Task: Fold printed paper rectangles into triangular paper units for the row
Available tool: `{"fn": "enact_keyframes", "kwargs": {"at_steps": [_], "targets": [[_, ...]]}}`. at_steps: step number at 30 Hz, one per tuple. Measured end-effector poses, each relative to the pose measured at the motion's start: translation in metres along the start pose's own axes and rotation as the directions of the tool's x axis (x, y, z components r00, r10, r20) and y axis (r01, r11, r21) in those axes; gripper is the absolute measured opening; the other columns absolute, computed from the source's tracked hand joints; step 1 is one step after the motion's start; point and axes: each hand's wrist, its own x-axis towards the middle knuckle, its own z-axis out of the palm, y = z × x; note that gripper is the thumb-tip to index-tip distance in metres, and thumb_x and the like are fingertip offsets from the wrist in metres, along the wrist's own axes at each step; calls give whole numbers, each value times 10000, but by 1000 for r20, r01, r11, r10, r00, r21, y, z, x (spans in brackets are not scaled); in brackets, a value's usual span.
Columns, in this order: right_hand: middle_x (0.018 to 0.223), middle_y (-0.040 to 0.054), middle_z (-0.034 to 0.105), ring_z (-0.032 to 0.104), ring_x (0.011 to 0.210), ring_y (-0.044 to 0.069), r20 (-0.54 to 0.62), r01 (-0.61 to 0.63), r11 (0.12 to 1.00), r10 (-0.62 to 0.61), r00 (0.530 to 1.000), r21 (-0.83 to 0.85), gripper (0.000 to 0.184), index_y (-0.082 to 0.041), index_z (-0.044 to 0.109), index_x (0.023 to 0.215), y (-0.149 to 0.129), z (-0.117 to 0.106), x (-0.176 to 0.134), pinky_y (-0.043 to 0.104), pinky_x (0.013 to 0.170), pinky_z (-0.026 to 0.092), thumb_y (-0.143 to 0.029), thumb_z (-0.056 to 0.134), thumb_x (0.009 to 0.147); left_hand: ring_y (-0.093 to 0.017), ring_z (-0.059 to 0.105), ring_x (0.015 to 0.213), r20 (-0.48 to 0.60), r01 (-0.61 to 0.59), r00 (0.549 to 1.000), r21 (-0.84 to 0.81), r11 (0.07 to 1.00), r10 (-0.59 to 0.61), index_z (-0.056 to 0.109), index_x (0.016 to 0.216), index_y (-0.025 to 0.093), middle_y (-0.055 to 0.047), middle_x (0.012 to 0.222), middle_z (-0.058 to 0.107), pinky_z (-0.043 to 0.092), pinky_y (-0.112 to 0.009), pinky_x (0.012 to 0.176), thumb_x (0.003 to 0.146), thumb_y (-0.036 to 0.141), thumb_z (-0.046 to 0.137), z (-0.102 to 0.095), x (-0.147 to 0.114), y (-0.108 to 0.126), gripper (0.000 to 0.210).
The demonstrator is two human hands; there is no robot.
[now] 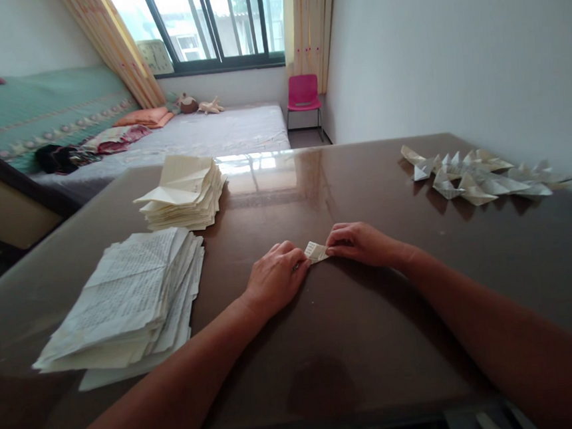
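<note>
Indoors, one shiny brown table is seen, one bed at eleven o'clock, one pink chair near twelve. Two paper stacks are set at ten. One folded paper is pinched by the left hand, at its three o'clock, and by the right hand, at its nine.

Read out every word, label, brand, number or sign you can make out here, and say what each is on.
No legible text anywhere.
White stack: rows of writing on the top sheet, too small to read.
Small folded paper: dark marks, too small to read.
Folded shapes: faint marks, too blurred.
</note>
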Motion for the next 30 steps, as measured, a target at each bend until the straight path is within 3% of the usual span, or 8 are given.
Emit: {"fn": "enact_keyframes", "kwargs": {"at_steps": [6,13,30], "targets": [[835,16,585,536,718,118,-51,-69,971,59,997,-228,299,-194,638,806,0,9,2,225,640,359,-429,486,910,-156,585,810,54,122,991,36,992,-124,607,847,238,-13,884,593,428,-254,661,949,418,337,4,9,1,340],[895,26,603,558,811,143,-82,-166,910,145,986,-381,359,-215,612,824,-4,15,3,231,614,328,-496,415,930,-150,585,771,64,157,984,95,983,-164,577,820,241,-7,907,568,400,-259,630,942,451,318,4,10,3,355],[911,23,613,575,823,147,-77,-247,870,237,968,-426,364,-218,606,797,-14,11,2,241,551,287,-513,427,916,-169,592,826,115,148,978,217,965,-175,556,865,221,-28,1001,540,442,-272,618,936,478,313,0,13,8,361]]}}
